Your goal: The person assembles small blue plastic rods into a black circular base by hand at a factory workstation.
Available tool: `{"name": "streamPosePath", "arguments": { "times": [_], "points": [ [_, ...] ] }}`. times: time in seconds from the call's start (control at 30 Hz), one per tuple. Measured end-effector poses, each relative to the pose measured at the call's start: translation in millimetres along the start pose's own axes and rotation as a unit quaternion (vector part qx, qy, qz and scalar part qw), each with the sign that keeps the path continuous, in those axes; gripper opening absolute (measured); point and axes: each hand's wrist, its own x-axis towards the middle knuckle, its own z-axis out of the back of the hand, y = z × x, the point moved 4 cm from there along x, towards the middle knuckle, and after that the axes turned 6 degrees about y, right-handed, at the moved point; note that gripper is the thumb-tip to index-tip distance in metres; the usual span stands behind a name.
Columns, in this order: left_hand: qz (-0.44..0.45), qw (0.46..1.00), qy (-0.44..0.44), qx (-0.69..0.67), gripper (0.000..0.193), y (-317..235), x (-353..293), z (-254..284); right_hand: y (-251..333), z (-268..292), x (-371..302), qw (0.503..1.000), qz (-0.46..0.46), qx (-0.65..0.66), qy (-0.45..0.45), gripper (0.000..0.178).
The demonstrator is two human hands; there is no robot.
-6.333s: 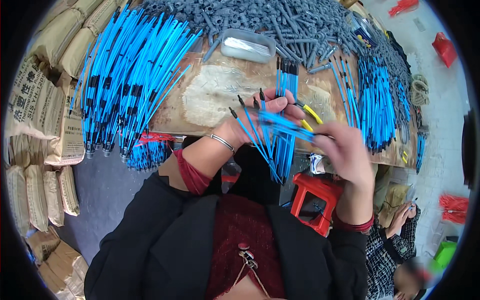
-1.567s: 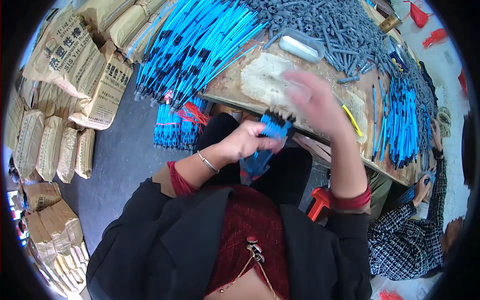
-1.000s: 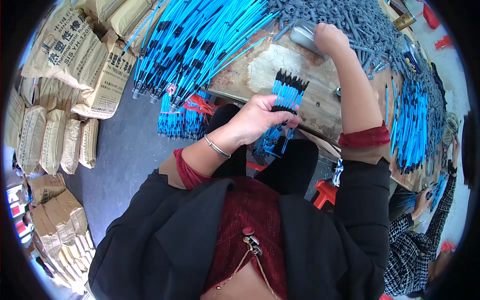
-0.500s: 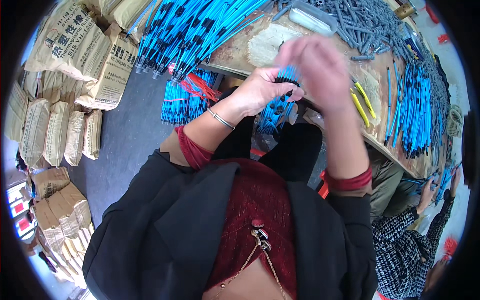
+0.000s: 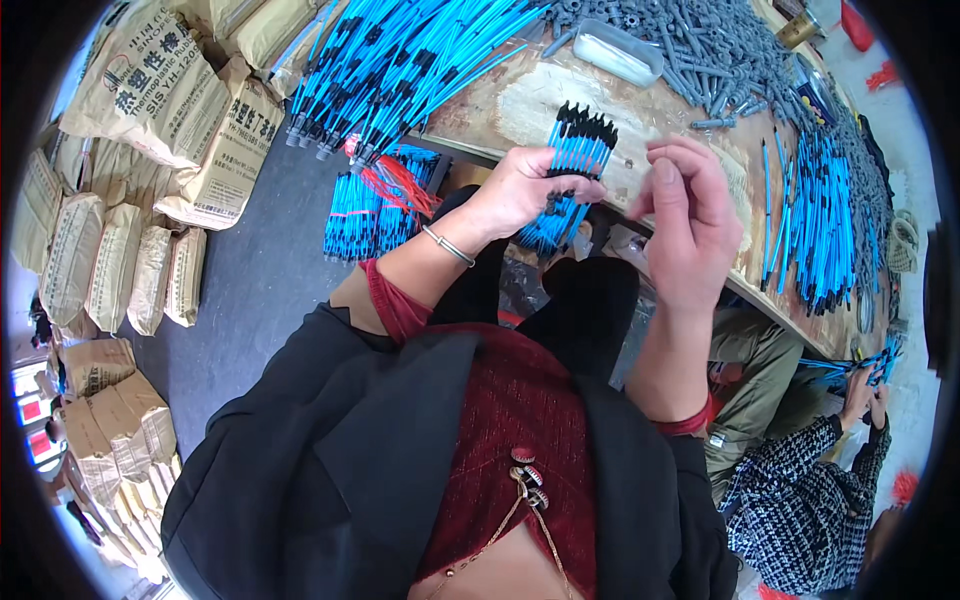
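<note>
The left hand (image 5: 525, 190) is closed around a bundle of blue rods with black tips (image 5: 575, 175), just above the middle of the frame; the black tips fan upward over the wooden workbench (image 5: 500, 100) and the blue lower ends hang below the fist, over the bench's near edge; a thin metal bracelet (image 5: 447, 246) sits on that wrist. The right hand (image 5: 685, 215) is raised just to the right of the bundle, apart from it, its fingertips curled and pinched together; whether a small piece lies between them cannot be told, as nothing shows clearly there.

Judging by this, the step in hand is working through the held bundle one rod at a time, the free hand coming in at the tip end; the next move would call for a fine, steady pinch brought to a single black tip, while the fist keeps the rest from sliding or splaying.

About the hands: a large heap of like blue rods (image 5: 400, 55) lies across the upper middle; a tied batch with red bands (image 5: 375, 205) sits below the bench edge to the left; a heap of grey plastic parts (image 5: 700, 40) and a clear shallow tray (image 5: 618, 52) lie at the top right; more blue rods (image 5: 815, 215) lie at the right; paper sacks (image 5: 180, 110) are stacked at the upper left; another person in a checked sleeve (image 5: 800, 500) works at the lower right.
</note>
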Motion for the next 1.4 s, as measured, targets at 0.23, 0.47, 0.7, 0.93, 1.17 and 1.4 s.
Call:
{"name": "streamPosePath", "arguments": {
  "times": [0.23, 0.47, 0.7, 0.93, 1.17, 1.4],
  "points": [
    [0.030, 0.998, 0.012, -0.051, 0.020, 12, 5, 2, -11, 13, -1, 0.885, 0.072, -0.461, 0.000, 0.015],
    [0.047, 0.997, 0.007, -0.062, 0.021, 11, 7, 5, -8, 12, 6, 0.868, 0.083, -0.490, -0.021, 0.016],
    [0.061, 0.996, 0.012, -0.065, 0.024, 6, 6, 3, -7, 10, 10, 0.863, 0.091, -0.497, -0.015, 0.016],
    [0.062, 0.997, 0.010, -0.048, 0.024, 2, 4, 2, -9, 7, 12, 0.849, 0.100, -0.519, -0.012, 0.017],
    [0.063, 0.997, 0.022, 0.026, 0.023, -1, 6, -2, -8, 7, 11, 0.807, 0.133, -0.575, -0.017, 0.018],
    [0.083, 0.996, 0.007, -0.027, 0.019, -5, 8, -1, -12, 21, 25, 0.886, 0.081, -0.456, 0.023, 0.018]
  ]
}}
